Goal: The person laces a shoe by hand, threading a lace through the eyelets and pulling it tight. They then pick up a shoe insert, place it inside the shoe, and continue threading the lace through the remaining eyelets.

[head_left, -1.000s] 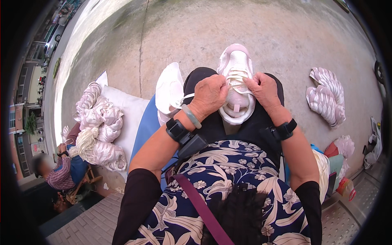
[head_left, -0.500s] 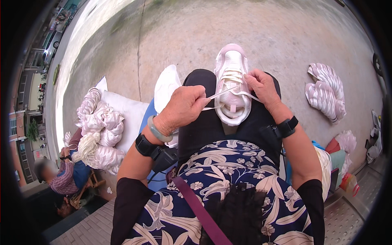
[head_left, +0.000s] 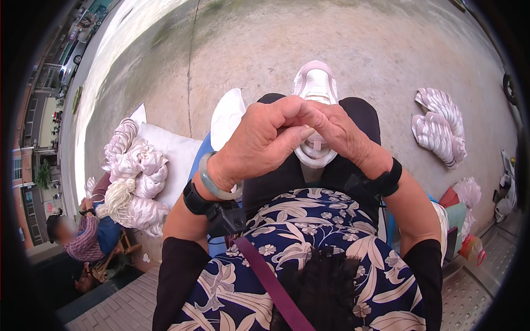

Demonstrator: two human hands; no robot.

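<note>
A white and pale pink sneaker (head_left: 315,80) rests on my black-trousered thighs, its toe pointing away from me. My left hand (head_left: 268,135) and my right hand (head_left: 343,133) meet over its lacing and tongue. The fingers of both are bent and closed together at the lace ends, the left thumb reaching across to the right fingers. Most of the white shoelace is hidden beneath them. Below my hands the heel collar (head_left: 317,160) and a pink tongue tab show.
Bundles of pink and white shoe uppers (head_left: 141,171) lie on a white cloth (head_left: 171,143) at my left. More stacked uppers (head_left: 440,128) sit on the concrete floor at right. A white piece (head_left: 227,116) stands beside my left knee. Another person (head_left: 83,237) sits at far left.
Half a second ago my hands were apart, drawing the lace ends over the tongue. My left hand has moved right, and both now come together above the shoe, covering the laces.
</note>
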